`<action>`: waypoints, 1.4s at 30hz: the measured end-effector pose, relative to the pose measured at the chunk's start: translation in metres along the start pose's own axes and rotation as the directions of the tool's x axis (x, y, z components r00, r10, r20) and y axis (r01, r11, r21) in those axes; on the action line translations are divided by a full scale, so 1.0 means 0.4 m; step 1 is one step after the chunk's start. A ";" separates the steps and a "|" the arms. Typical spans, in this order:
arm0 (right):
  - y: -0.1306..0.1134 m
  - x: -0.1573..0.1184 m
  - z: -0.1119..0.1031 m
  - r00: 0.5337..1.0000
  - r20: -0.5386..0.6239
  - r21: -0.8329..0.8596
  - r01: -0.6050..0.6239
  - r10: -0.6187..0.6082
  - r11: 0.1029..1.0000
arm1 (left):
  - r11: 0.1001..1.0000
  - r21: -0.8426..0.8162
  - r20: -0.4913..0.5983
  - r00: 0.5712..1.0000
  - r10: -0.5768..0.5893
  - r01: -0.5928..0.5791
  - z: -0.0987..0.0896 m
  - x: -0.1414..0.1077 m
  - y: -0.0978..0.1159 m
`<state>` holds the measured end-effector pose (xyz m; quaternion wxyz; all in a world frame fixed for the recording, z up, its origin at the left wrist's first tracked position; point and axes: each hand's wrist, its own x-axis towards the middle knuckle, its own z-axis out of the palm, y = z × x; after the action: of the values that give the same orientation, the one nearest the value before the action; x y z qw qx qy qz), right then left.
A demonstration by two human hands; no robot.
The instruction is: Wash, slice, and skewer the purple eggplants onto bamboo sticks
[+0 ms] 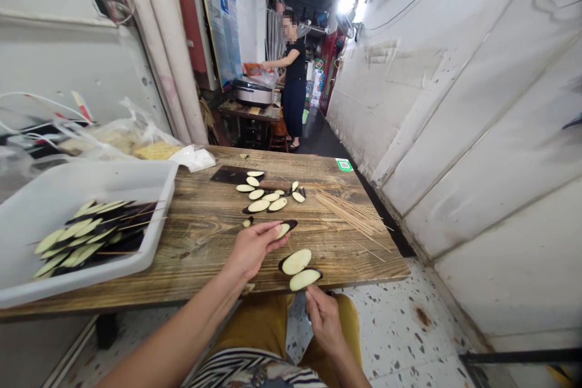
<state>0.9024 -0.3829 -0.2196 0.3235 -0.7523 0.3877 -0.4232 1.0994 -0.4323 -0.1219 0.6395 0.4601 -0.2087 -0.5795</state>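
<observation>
My left hand [254, 247] pinches an eggplant slice [282, 231] with dark skin on its edge, above the near part of the wooden table. Just below it, two more eggplant slices [297, 262] sit on a thin skewer [288, 244], whose tip points up at the held slice. My right hand [324, 314] is closed around the lower end of that skewer, in front of the table edge; its fingers hide the end. Loose eggplant slices [258, 205] lie farther back, by a dark cleaver [236, 175] with a brown handle.
A white tub [159, 218] with skewered eggplant [75, 236] stands at the left, plastic bags [118, 136] behind it. Bare skewers [352, 213] fan out on the wooden table [204, 242] at the right. Another person [293, 76] stands at a table farther back.
</observation>
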 end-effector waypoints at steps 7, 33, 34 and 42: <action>0.013 0.005 -0.002 1.000 -0.023 -0.019 -0.009 0.009 1.000 | 0.997 0.029 0.064 0.996 0.063 -0.065 0.012 -0.025 0.006; -0.120 -0.031 -0.089 0.900 0.345 0.514 -0.419 0.267 0.749 | 0.999 -0.005 0.010 0.999 0.044 -0.044 0.023 -0.094 0.092; -0.119 -0.029 -0.092 0.932 0.288 0.404 -0.327 0.221 0.854 | 0.999 -0.001 0.009 0.999 0.048 -0.048 0.023 -0.096 0.093; -0.068 -0.016 -0.084 0.993 0.034 -0.067 0.112 -0.110 0.991 | 0.998 0.035 0.050 0.998 0.043 -0.045 0.035 -0.112 0.101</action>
<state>0.8788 -0.3695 -0.1852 0.2793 -0.7896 0.3547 -0.4156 1.0997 -0.3989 -0.0696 0.6383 0.4526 -0.2450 -0.5725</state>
